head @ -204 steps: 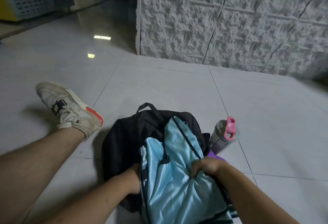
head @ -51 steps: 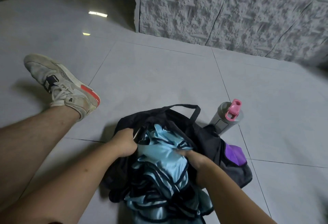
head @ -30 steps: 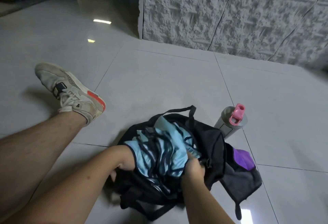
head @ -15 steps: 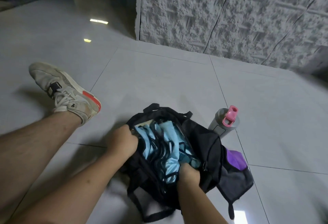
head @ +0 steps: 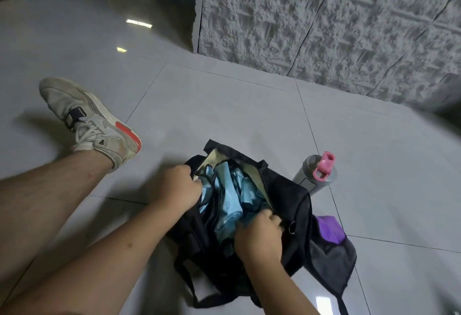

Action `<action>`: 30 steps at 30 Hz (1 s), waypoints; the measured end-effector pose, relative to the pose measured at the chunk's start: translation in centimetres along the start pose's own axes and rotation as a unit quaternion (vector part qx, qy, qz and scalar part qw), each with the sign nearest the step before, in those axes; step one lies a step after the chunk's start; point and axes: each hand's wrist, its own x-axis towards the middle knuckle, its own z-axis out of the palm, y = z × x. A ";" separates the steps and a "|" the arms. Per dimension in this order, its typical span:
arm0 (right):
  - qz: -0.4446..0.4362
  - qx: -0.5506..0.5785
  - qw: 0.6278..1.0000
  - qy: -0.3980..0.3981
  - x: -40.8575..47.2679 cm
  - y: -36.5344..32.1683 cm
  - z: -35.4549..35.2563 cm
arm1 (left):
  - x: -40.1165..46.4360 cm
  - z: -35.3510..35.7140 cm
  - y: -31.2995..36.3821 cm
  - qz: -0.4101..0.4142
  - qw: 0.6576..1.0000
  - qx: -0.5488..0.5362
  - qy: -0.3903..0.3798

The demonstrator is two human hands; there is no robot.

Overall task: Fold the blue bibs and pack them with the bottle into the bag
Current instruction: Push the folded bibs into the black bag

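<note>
Holding the bag's opening, the left hand has its fingers curled round the near-left edge of the rim, while the right hand presses into the blue bibs with fingers bent down among the cloth; whether this grip pinches the fabric or only pushes it, I cannot tell. The bibs lie bunched inside the black bag, mostly below the rim, and they look more crumpled than neatly folded. The bag rests on the tiled floor between the person's legs, with a purple patch on its right side. Just beside the bag, at its far right, the grey bottle with a pink cap stands on the floor, not yet packed. I judge the bibs nearly stowed; the bottle is left to put in.
</note>
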 end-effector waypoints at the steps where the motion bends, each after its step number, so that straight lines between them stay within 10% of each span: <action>1: -0.050 -0.066 0.997 0.006 -0.1 -0.5 -0.5 | 0.0 -0.1 -0.1 0.002 1.000 0.002 -0.003; 10: -0.412 -0.137 0.900 -0.039 4.4 -2.9 1.1 | -0.4 -1.6 0.7 0.022 0.998 0.011 -0.052; 21: -0.328 -0.235 0.893 -0.199 7.4 -7.4 8.5 | 0.9 -1.9 1.4 0.042 0.988 -0.055 -0.136; 26: -0.322 -0.077 0.944 0.005 7.4 -5.8 3.8 | 1.7 -3.7 2.6 0.051 0.979 0.177 -0.087; 30: -0.292 -0.143 0.944 0.052 7.1 -2.1 0.9 | -1.6 -1.1 7.6 0.191 0.979 0.071 0.015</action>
